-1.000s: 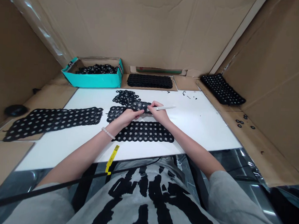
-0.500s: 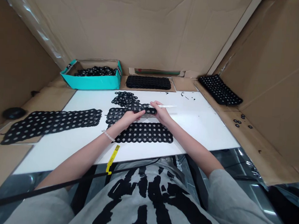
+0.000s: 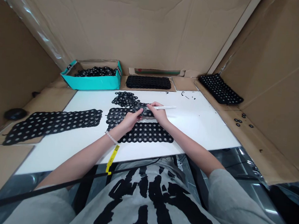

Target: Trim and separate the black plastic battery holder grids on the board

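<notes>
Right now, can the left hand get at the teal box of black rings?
Probably yes: the left hand rests on a black ring-patterned sheet, and only flat sheets lie between it and the teal box, so nothing stands in the way.

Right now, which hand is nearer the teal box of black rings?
Left. The left hand is in front of the teal box and off to its right; the right hand, holding a white pen, is farther right.
</notes>
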The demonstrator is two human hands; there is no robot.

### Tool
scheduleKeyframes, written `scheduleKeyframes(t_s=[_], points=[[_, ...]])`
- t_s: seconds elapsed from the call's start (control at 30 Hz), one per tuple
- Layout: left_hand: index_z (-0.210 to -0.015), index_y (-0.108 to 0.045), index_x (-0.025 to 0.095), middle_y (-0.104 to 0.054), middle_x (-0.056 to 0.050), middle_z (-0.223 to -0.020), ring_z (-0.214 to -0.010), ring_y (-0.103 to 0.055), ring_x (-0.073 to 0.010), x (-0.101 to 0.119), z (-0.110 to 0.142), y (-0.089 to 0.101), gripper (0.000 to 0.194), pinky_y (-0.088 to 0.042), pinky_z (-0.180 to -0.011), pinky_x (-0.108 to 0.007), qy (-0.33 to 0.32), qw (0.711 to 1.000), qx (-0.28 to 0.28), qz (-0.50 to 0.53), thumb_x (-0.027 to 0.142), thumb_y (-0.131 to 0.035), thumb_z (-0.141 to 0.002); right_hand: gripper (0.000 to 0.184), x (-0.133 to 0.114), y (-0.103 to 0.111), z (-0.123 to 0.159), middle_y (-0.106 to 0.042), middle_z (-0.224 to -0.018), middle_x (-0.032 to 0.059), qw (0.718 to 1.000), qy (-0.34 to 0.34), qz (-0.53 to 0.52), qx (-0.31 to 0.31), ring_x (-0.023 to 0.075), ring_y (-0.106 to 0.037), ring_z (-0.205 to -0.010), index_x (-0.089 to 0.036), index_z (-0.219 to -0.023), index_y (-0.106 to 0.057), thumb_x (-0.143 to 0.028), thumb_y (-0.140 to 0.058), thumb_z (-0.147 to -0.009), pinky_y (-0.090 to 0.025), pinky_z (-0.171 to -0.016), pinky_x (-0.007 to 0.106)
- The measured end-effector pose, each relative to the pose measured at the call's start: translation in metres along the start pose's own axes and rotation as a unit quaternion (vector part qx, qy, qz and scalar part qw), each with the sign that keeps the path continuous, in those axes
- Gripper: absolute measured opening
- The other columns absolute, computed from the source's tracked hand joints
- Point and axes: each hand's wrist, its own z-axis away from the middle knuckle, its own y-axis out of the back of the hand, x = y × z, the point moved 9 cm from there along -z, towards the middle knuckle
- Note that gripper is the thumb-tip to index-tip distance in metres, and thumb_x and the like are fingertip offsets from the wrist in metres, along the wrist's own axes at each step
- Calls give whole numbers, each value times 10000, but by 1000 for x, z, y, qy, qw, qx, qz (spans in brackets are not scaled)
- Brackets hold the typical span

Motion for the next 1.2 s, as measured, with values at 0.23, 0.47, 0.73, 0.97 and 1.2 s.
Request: scheduleKeyframes(t_s=[0.23,0.47,0.73,0.97,1.2], points=[[-703,-675,109,-665,-50,-709,-629,-545,-128,4,5,0,254,-439,-635,-278,-2,999,35,29,312,-826,-671,311,-6,-2,7,-583,-699,-17,999,23,22,9,143,-518,-702,-200,-708,-565,-495,-610,-794,-401,-679,258],[-653,-656,123,-650,-34,-679,-668,-551,-142,9,10,4,243,-429,-647,-279,-40,996,75,18,288,-835,-644,281,-21,-11,18,-567,-693,-25,984,66,166,4,159,-512,-700,-231,-715,-475,-442,-509,-897,-352,-683,282],[-676,-682,130,-646,-37,-669,-631,-518,-136,6,5,1,253,-393,-636,-281,-31,999,32,-26,336,-826,-652,272,-18,-13,14,-541,-689,-20,981,70,178,-4,165,-493,-685,-234,-714,-436,-422,-484,-905,-353,-680,293],[-487,-597,159,-555,-36,-512,-520,-459,-133,9,-4,2,392,-341,-567,-287,-17,980,-18,-196,431,-775,-705,312,-16,8,2,-474,-619,-33,998,35,46,13,140,-456,-649,-215,-636,-449,-441,-545,-829,-366,-647,267],[-477,-597,166,-540,-37,-491,-511,-437,-135,10,-4,3,429,-327,-563,-288,-26,976,-25,-215,487,-761,-708,282,-16,2,0,-476,-575,-33,996,26,81,-29,145,-460,-648,-211,-586,-451,-387,-583,-762,-362,-639,268]])
